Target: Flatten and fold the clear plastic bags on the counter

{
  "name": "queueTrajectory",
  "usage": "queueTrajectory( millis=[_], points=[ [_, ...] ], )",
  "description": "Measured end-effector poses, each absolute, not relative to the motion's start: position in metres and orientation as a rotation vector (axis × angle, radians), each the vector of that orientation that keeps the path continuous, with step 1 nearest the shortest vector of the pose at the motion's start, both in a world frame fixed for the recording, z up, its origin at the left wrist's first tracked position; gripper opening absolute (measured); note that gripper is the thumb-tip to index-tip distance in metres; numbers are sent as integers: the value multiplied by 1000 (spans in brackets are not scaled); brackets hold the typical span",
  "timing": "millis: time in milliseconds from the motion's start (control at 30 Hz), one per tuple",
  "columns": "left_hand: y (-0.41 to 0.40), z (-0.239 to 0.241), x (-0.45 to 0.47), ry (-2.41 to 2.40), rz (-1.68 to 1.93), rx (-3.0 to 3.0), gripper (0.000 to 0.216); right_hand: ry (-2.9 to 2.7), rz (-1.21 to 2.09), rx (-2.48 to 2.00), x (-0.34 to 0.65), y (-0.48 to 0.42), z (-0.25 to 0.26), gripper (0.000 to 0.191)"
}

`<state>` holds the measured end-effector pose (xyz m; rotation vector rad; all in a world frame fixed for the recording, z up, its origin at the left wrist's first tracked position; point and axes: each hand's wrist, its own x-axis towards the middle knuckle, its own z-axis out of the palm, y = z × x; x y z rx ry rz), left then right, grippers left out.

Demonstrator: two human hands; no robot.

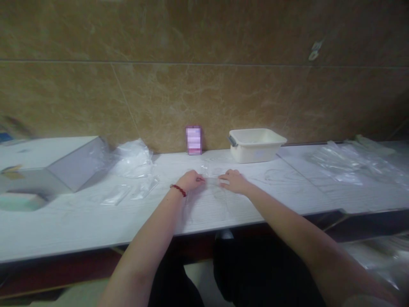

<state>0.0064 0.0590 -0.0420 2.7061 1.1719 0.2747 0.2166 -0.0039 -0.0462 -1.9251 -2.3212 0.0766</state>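
Both my hands rest on a white table in the head view, close together near its middle. My left hand, with a red bracelet on the wrist, has its fingers curled and pinched on the left end of a clear plastic bag. My right hand presses its fingers together on the bag's right end. The bag lies flat on the table between them and is hard to make out against the white surface.
A cream plastic tub stands behind my right hand. A small pink box stands against the brown tiled wall. Crumpled clear bags and flat ones lie at left, beside a grey box. More plastic sheets lie at right.
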Motion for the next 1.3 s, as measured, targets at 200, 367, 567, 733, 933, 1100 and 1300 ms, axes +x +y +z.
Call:
queueTrajectory(
  millis=[200, 367, 567, 733, 933, 1100, 1300],
  points=[
    [59, -41, 4, 1110, 330, 2686, 29, -2220, 78, -2143, 218, 20, -41, 38],
    [65, -36, -9, 1244, 415, 2644, 29, -2216, 22, -2162, 213, 32, -42, 34],
    [60, -18, -32, 1387, 595, 2596, 30, -2188, -33, -2097, 208, 28, -30, 34],
    [23, -13, -56, 1245, 656, 2619, 27, -2576, 68, -1475, 210, -30, -12, 27],
    [-32, -33, -91, 1110, 552, 2602, 23, -2728, 50, -1093, 215, -107, -19, 25],
    [-70, -40, -93, 1113, 578, 2541, 24, -2674, -71, -1066, 213, -120, -29, 26],
    [-94, -41, -88, 1234, 618, 2468, 24, -2708, -100, -1099, 212, -124, -24, 24]
  ],
)
